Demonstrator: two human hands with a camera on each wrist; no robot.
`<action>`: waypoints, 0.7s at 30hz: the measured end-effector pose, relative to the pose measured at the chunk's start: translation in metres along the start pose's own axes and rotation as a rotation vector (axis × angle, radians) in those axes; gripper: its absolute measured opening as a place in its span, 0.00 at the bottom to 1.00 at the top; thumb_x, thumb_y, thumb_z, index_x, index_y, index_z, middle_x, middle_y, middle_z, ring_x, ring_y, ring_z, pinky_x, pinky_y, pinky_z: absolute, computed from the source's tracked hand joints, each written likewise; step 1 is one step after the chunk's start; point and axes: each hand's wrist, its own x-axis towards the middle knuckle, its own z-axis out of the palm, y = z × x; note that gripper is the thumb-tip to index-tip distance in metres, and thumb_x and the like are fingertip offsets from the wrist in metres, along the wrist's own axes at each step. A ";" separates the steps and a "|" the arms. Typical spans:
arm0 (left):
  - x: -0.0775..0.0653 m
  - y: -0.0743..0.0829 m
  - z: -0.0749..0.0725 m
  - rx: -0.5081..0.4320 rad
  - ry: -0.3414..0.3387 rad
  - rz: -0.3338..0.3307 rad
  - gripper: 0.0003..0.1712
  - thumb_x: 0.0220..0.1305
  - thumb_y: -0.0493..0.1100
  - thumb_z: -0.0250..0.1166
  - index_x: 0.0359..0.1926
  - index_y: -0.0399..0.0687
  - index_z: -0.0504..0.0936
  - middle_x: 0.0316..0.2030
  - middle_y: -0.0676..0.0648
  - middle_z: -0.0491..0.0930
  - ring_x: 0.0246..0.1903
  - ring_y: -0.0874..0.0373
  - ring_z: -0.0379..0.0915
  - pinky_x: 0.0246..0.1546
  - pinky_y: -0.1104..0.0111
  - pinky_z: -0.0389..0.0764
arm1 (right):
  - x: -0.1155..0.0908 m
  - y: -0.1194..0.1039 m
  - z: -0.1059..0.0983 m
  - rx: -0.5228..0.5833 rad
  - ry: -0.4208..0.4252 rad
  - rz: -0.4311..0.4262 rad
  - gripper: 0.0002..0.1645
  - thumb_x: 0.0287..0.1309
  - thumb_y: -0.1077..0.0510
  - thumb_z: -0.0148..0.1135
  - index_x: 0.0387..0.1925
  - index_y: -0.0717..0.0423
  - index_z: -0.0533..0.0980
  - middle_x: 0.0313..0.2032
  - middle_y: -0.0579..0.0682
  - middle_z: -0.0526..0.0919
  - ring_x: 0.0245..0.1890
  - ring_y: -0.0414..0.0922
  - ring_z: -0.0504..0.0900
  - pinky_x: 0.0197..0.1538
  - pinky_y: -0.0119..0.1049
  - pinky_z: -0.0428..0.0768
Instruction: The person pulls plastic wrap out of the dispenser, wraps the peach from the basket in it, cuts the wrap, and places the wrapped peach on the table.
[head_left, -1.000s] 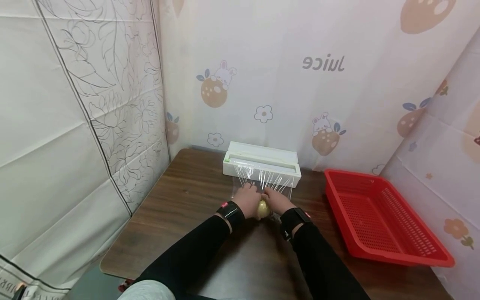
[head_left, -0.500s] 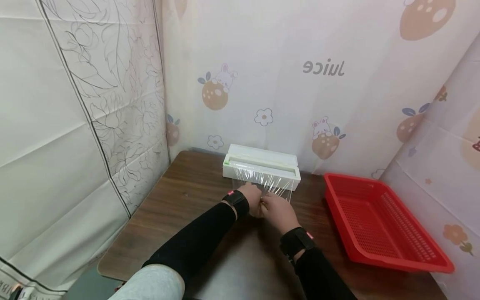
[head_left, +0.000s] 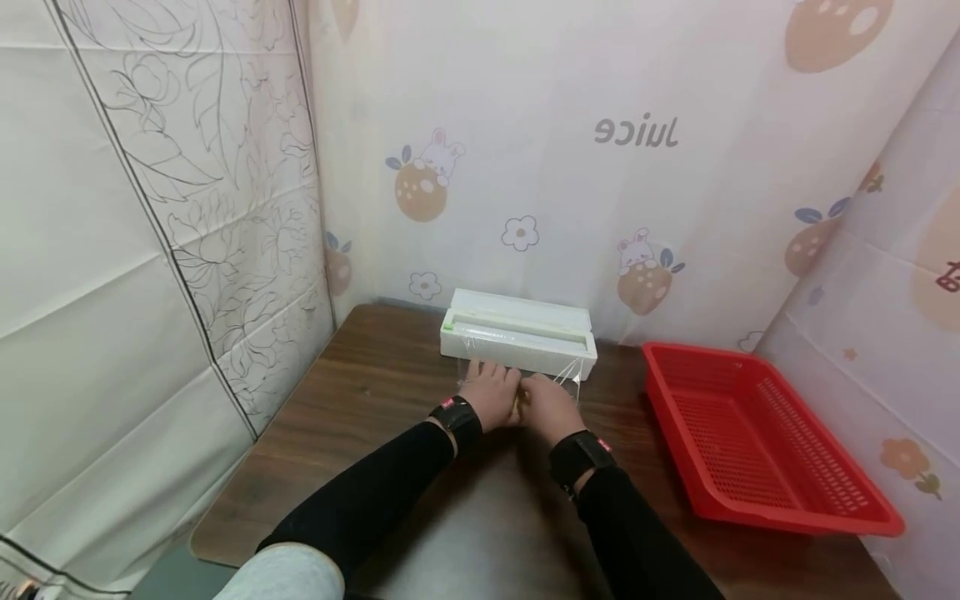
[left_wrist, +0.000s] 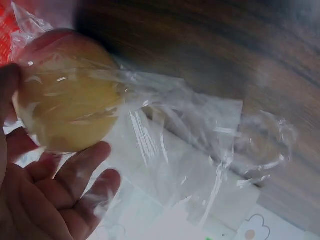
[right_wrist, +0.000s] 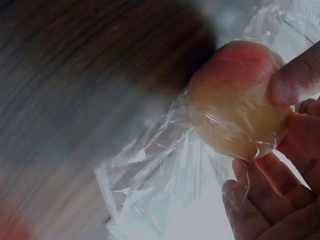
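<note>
Both hands are together in front of the white cling film box (head_left: pixel 517 340), around a round yellow fruit with a red blush, which looks like a peach (left_wrist: pixel 70 100). Clear cling film (left_wrist: pixel 170 130) covers the fruit and stretches back to the box. My left hand (head_left: pixel 491 393) holds the fruit from the left, its thumb against it and its other fingers reaching over the film. On the other side, my right hand (head_left: pixel 551 408) grips it, thumb (right_wrist: pixel 295 82) pressing the wrapped surface and fingers below. From the head view, the hands hide most of the fruit.
The box stands at the back of the brown wooden table (head_left: pixel 360 417), lid raised, a film roll inside. A red plastic basket (head_left: pixel 675 433) sits at the right. Patterned curtains (head_left: pixel 525 167) hang close behind the table and along both sides.
The hands have shifted around the fruit, which shows less than a second ago. Left fingers have spread forward from a curled pose. Fewer taut creases run through the film near the box.
</note>
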 end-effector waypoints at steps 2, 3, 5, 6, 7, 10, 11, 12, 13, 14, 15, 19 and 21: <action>-0.004 0.000 -0.005 -0.014 0.021 -0.007 0.29 0.67 0.72 0.65 0.46 0.53 0.80 0.41 0.50 0.84 0.49 0.49 0.78 0.66 0.43 0.67 | 0.005 0.001 0.001 0.021 -0.024 0.014 0.05 0.71 0.60 0.66 0.37 0.53 0.85 0.37 0.51 0.86 0.39 0.50 0.84 0.47 0.50 0.83; -0.005 0.000 -0.007 -0.012 0.018 -0.009 0.26 0.69 0.69 0.65 0.45 0.53 0.81 0.41 0.50 0.86 0.49 0.49 0.79 0.68 0.42 0.67 | 0.007 0.002 0.001 0.040 -0.040 0.021 0.06 0.72 0.58 0.66 0.36 0.53 0.85 0.37 0.51 0.87 0.38 0.50 0.84 0.46 0.50 0.83; -0.007 0.000 -0.010 -0.002 -0.010 -0.013 0.24 0.70 0.68 0.66 0.48 0.54 0.83 0.44 0.51 0.86 0.53 0.49 0.78 0.70 0.41 0.66 | 0.011 0.003 0.003 0.070 -0.076 0.041 0.07 0.72 0.56 0.66 0.35 0.51 0.83 0.37 0.51 0.86 0.36 0.49 0.83 0.45 0.50 0.81; -0.008 0.000 -0.012 -0.002 -0.024 -0.013 0.26 0.68 0.69 0.67 0.49 0.55 0.84 0.46 0.51 0.85 0.54 0.50 0.77 0.70 0.42 0.65 | 0.013 0.003 0.003 0.080 -0.095 0.051 0.08 0.72 0.54 0.66 0.34 0.51 0.82 0.36 0.50 0.86 0.36 0.48 0.82 0.45 0.49 0.81; -0.008 0.000 -0.013 -0.001 -0.038 -0.013 0.28 0.66 0.71 0.68 0.51 0.56 0.84 0.48 0.52 0.84 0.56 0.50 0.75 0.69 0.43 0.65 | 0.014 0.005 0.004 0.086 -0.112 0.060 0.08 0.72 0.53 0.66 0.34 0.50 0.82 0.37 0.50 0.86 0.35 0.48 0.82 0.45 0.49 0.81; -0.007 0.001 -0.012 0.012 -0.055 -0.010 0.36 0.56 0.75 0.74 0.55 0.57 0.85 0.51 0.51 0.80 0.57 0.52 0.71 0.65 0.46 0.67 | 0.019 0.010 0.005 0.107 -0.143 0.086 0.08 0.69 0.50 0.68 0.38 0.50 0.84 0.41 0.50 0.88 0.40 0.49 0.85 0.50 0.52 0.83; -0.006 0.001 -0.012 0.020 -0.055 -0.009 0.38 0.53 0.75 0.76 0.55 0.58 0.85 0.51 0.51 0.79 0.57 0.52 0.70 0.64 0.48 0.68 | 0.020 0.012 0.005 0.115 -0.148 0.089 0.09 0.69 0.50 0.68 0.42 0.50 0.85 0.43 0.50 0.89 0.43 0.49 0.86 0.52 0.52 0.83; -0.005 0.001 -0.011 0.022 -0.051 -0.007 0.37 0.51 0.74 0.78 0.55 0.57 0.86 0.50 0.51 0.79 0.56 0.53 0.70 0.62 0.50 0.69 | 0.021 0.014 0.006 0.128 -0.151 0.091 0.11 0.68 0.49 0.69 0.45 0.50 0.85 0.45 0.51 0.89 0.45 0.50 0.86 0.54 0.54 0.83; -0.003 0.000 -0.010 0.032 -0.046 -0.005 0.37 0.51 0.72 0.79 0.54 0.57 0.86 0.50 0.51 0.79 0.55 0.53 0.70 0.60 0.51 0.70 | 0.022 0.015 0.006 0.143 -0.155 0.091 0.14 0.66 0.49 0.70 0.48 0.51 0.85 0.47 0.51 0.89 0.47 0.51 0.86 0.55 0.54 0.83; -0.001 0.000 -0.009 0.036 -0.043 -0.005 0.35 0.52 0.70 0.80 0.53 0.57 0.86 0.50 0.51 0.80 0.54 0.53 0.71 0.59 0.52 0.71 | 0.024 0.017 0.007 0.154 -0.160 0.085 0.17 0.64 0.49 0.72 0.51 0.51 0.85 0.48 0.51 0.89 0.48 0.51 0.86 0.56 0.55 0.83; 0.000 -0.001 -0.009 0.041 -0.043 -0.003 0.32 0.54 0.68 0.80 0.52 0.56 0.87 0.50 0.51 0.80 0.54 0.53 0.71 0.58 0.53 0.71 | 0.025 0.019 0.007 0.160 -0.166 0.071 0.20 0.62 0.49 0.74 0.53 0.52 0.85 0.49 0.51 0.89 0.48 0.51 0.86 0.56 0.55 0.83; 0.005 -0.003 -0.010 0.014 -0.052 0.000 0.29 0.60 0.67 0.76 0.53 0.55 0.86 0.51 0.51 0.82 0.56 0.53 0.73 0.59 0.54 0.72 | 0.029 0.023 0.011 0.164 -0.173 0.025 0.28 0.54 0.48 0.80 0.55 0.53 0.84 0.48 0.51 0.88 0.44 0.49 0.83 0.55 0.53 0.82; 0.008 -0.005 -0.009 -0.020 -0.055 0.004 0.29 0.64 0.65 0.73 0.56 0.53 0.84 0.52 0.51 0.83 0.57 0.52 0.75 0.60 0.54 0.73 | 0.030 0.024 0.012 0.153 -0.161 0.015 0.29 0.53 0.46 0.81 0.54 0.53 0.84 0.48 0.52 0.88 0.44 0.49 0.83 0.55 0.53 0.83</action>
